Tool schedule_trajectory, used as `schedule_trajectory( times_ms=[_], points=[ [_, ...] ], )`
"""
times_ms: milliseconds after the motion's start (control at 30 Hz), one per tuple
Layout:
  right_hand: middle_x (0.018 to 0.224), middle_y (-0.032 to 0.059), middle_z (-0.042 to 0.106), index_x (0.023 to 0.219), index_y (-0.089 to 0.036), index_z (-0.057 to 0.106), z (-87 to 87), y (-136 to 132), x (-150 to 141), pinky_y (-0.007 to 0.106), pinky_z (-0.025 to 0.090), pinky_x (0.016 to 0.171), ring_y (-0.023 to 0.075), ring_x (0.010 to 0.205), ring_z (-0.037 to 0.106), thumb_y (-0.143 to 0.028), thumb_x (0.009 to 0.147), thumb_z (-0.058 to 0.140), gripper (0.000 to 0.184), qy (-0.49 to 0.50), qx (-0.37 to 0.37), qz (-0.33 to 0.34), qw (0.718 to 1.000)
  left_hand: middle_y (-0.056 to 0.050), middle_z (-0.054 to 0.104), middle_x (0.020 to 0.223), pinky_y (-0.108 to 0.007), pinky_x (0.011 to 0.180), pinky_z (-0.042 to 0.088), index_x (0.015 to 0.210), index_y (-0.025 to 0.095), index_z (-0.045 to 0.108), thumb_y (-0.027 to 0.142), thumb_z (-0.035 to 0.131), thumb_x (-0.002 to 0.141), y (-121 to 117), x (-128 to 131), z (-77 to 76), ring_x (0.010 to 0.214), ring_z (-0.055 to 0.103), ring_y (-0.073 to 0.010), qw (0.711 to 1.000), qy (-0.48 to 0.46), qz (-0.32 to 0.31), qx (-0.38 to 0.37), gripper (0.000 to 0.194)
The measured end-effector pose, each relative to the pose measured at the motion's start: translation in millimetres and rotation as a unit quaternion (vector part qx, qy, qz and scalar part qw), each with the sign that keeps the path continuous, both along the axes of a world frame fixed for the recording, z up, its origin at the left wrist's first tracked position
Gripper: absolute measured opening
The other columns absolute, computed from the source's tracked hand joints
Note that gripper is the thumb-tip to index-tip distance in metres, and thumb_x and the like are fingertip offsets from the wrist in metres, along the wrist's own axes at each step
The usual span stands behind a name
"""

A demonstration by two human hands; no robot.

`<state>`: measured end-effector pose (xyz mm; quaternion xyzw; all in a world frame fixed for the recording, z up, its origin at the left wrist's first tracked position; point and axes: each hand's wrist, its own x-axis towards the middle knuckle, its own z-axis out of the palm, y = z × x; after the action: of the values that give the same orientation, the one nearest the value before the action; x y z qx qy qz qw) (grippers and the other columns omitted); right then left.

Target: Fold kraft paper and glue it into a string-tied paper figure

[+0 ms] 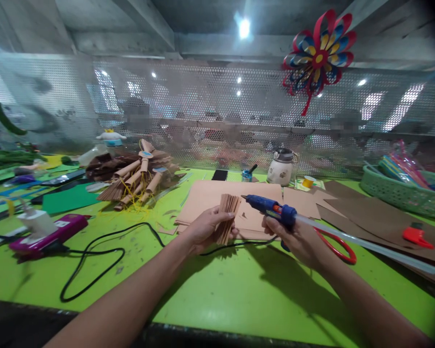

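The light, springy bundle of pleated brown paper [227, 217] was pinched by the left hand [206, 226], best gripped mid-fold; the blue glue gun [271, 208] was grasped by the right hand [293, 237].

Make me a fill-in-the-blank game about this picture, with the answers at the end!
The right hand holds a glue gun that is mostly ____. The left hand holds a stack of pleated brown ____. The basket at the far right is ____. The big flower hanging up high has outer petals coloured ____.

Missing words: blue; paper; green; red.
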<state>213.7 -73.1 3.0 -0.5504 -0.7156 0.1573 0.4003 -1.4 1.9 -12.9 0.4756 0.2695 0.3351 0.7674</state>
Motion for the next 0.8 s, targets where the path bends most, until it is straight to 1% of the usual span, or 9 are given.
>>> schedule_trajectory(
  times_ms=[200, 267, 400, 500, 600, 667, 700, 733, 800],
  points=[
    [0.070, 0.0053, 0.063, 0.078, -0.018, 0.062, 2.6, 6, -1, 0.029, 0.042, 0.058, 0.0192, 0.065, 0.056, -0.049, 0.082, 0.047, 0.034, -0.045, 0.004, -0.065, 0.997, -0.006, 0.060, 0.074, -0.028, 0.060, 0.051, 0.089, 0.014, 0.048, 0.015, 0.067, 0.070, 5, -1, 3.7, 0.063, 0.062, -0.0152, 0.996, 0.015, 0.088, 0.032, 0.027],
    [0.071, 0.0038, 0.061, 0.081, -0.018, 0.061, -2.9, 13, -1, 0.028, 0.041, 0.058, 0.0178, 0.064, 0.054, -0.048, 0.079, 0.052, 0.031, -0.049, 0.005, -0.085, 0.995, -0.008, 0.062, 0.074, -0.027, 0.061, 0.052, 0.085, 0.012, 0.050, 0.014, 0.066, 0.070, 10, -2, 5.0, 0.063, 0.062, -0.0147, 0.989, 0.018, 0.142, 0.046, 0.023],
    [0.076, 0.0026, 0.056, 0.086, -0.018, 0.062, -23.3, 27, -3, 0.026, 0.041, 0.062, 0.0160, 0.068, 0.053, -0.044, 0.069, 0.065, 0.031, -0.088, 0.024, -0.067, 0.994, -0.008, 0.064, 0.076, -0.027, 0.063, 0.053, 0.085, 0.011, 0.054, 0.011, 0.066, 0.067, 21, -7, 4.9, 0.065, 0.063, -0.0146, 0.968, 0.026, 0.240, 0.062, 0.022],
    [0.076, 0.0029, 0.053, 0.081, -0.017, 0.065, -35.2, 32, -5, 0.024, 0.039, 0.060, 0.0158, 0.068, 0.052, -0.043, 0.063, 0.070, 0.032, -0.143, -0.013, -0.080, 0.986, -0.005, 0.063, 0.069, -0.026, 0.056, 0.052, 0.084, 0.012, 0.053, 0.013, 0.065, 0.066, 26, -9, 3.6, 0.060, 0.061, -0.0135, 0.967, 0.046, 0.245, 0.053, 0.022],
    [0.074, 0.0033, 0.053, 0.075, -0.015, 0.066, -36.7, 37, -1, 0.023, 0.036, 0.057, 0.0152, 0.066, 0.051, -0.043, 0.061, 0.069, 0.031, -0.154, -0.037, -0.117, 0.980, -0.001, 0.058, 0.060, -0.020, 0.046, 0.046, 0.078, 0.013, 0.050, 0.014, 0.060, 0.063, 28, -14, 6.1, 0.050, 0.055, -0.0105, 0.965, 0.075, 0.246, 0.056, 0.017],
    [0.071, 0.0034, 0.054, 0.073, -0.014, 0.067, -33.0, 42, 7, 0.023, 0.035, 0.055, 0.0147, 0.063, 0.050, -0.042, 0.062, 0.068, 0.031, -0.121, -0.034, -0.158, 0.980, 0.001, 0.053, 0.055, -0.017, 0.040, 0.039, 0.074, 0.014, 0.049, 0.014, 0.054, 0.061, 27, -19, 12.1, 0.044, 0.048, -0.0085, 0.964, 0.097, 0.231, 0.083, 0.014],
    [0.068, 0.0032, 0.054, 0.070, -0.013, 0.067, -30.5, 46, 12, 0.023, 0.035, 0.054, 0.0145, 0.061, 0.050, -0.041, 0.061, 0.068, 0.030, -0.090, -0.030, -0.180, 0.979, 0.001, 0.051, 0.053, -0.016, 0.038, 0.035, 0.074, 0.014, 0.048, 0.015, 0.051, 0.060, 25, -22, 16.3, 0.043, 0.046, -0.0081, 0.967, 0.118, 0.198, 0.107, 0.014],
    [0.064, 0.0026, 0.054, 0.067, -0.013, 0.066, -27.8, 50, 17, 0.024, 0.034, 0.053, 0.0144, 0.059, 0.049, -0.041, 0.060, 0.068, 0.028, -0.054, -0.028, -0.201, 0.978, 0.001, 0.051, 0.053, -0.016, 0.036, 0.031, 0.074, 0.013, 0.049, 0.016, 0.050, 0.059, 23, -25, 20.8, 0.042, 0.044, -0.0079, 0.969, 0.148, 0.144, 0.135, 0.015],
    [0.054, 0.0010, 0.051, 0.060, -0.014, 0.065, -23.4, 60, 27, 0.024, 0.033, 0.050, 0.0143, 0.054, 0.047, -0.040, 0.057, 0.069, 0.026, 0.018, -0.027, -0.222, 0.975, 0.000, 0.052, 0.056, -0.016, 0.036, 0.026, 0.077, 0.012, 0.052, 0.016, 0.051, 0.058, 13, -27, 29.1, 0.044, 0.043, -0.0078, 0.953, 0.228, -0.015, 0.199, 0.019]
  ],
)
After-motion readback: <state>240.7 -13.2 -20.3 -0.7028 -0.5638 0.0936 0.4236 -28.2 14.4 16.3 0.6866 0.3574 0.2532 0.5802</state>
